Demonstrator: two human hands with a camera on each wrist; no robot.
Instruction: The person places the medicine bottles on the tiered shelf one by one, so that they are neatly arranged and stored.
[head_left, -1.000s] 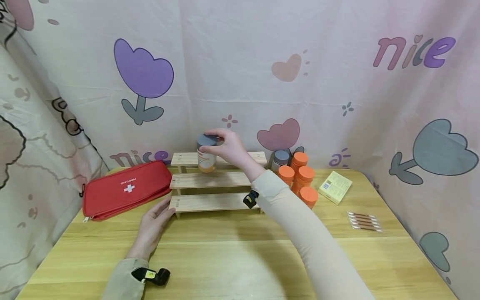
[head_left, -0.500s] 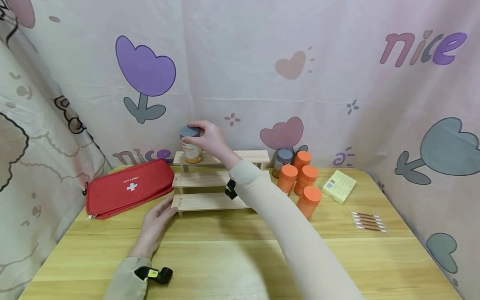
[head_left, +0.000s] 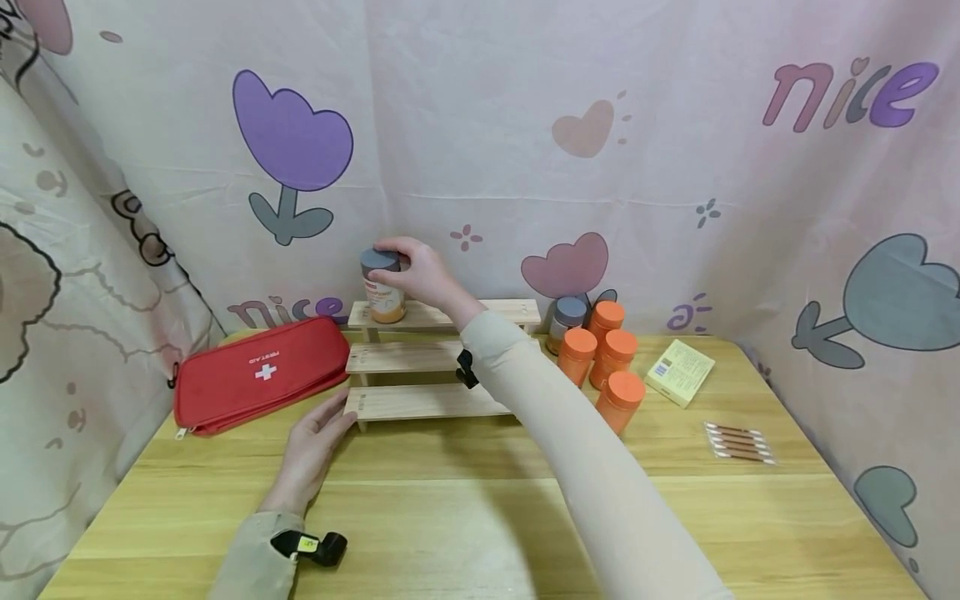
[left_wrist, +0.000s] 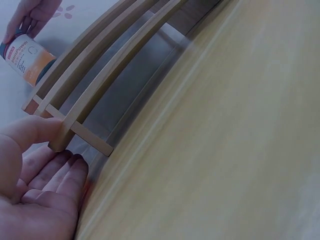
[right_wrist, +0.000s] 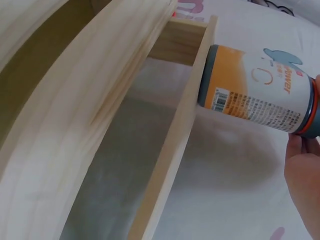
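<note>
Near left, the left hand (head_left: 309,446) pinches the near left corner of a pale wooden three-step rack (head_left: 427,402). Beyond, the right hand (head_left: 422,271) grips the grey lid (head_left: 377,258) of a white-and-orange cylindrical bottle (head_left: 385,301), upright at the far step's left end.

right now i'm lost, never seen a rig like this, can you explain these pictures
There's no machine, just a person. The wide view comes from a camera worn on the head; the two close-ups come from the wrist cameras. The right hand holds a gray-capped bottle by its lid, upright on the top shelf of a wooden rack. The left hand grips the left end of the bottom shelf. On the table are a red first-aid pouch, a second gray-capped bottle, four orange bottles, a yellow box and a pack of swabs.
</note>
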